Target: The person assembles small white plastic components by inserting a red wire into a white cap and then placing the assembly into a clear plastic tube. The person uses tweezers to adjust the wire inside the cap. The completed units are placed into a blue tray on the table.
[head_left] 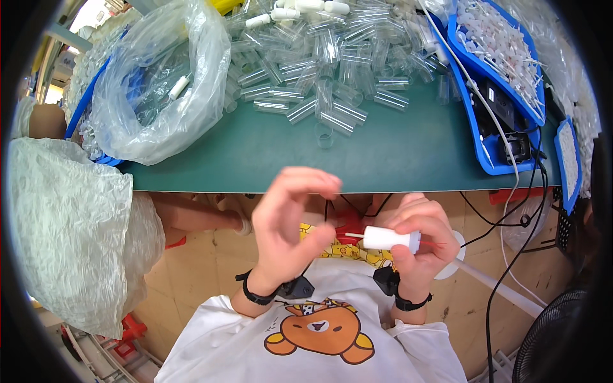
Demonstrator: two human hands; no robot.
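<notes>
White cylinder gripped in right fingers; left fingers curved, wide open, near cylinder's thin rod

Our green tabletop, stocked mostly along its far side.
We see clear tubes heaped across the middle and back, pointing every which way, a few lying apart at the pile's near fringe; to the left slumps an open, see-through plastic bag, and to the right sits a blue bin, near the front edge.
</notes>
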